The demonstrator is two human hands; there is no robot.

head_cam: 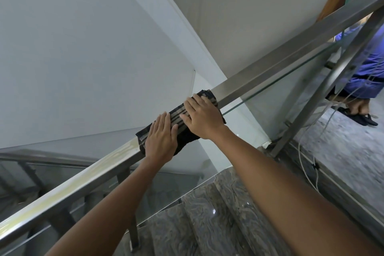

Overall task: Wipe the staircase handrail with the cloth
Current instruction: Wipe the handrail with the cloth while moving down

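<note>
A square steel handrail (pixel 270 66) runs diagonally from lower left to upper right. A dark cloth with pale stripes (pixel 180 116) is draped over its middle. My left hand (pixel 161 138) lies flat on the lower end of the cloth, fingers together and pointing up the rail. My right hand (pixel 202 117) presses on the upper part of the cloth, fingers spread toward the left. Both palms hold the cloth against the rail's top face. The cloth's edge hangs down on the near side below my hands.
A glass panel (pixel 270 83) hangs under the rail, held by steel posts (pixel 324 97). Grey marble steps (pixel 207 220) descend below. White walls stand to the left. At upper right a person in blue trousers and a dark sandal (pixel 362 117) stands on the landing, near loose white cables (pixel 307 162).
</note>
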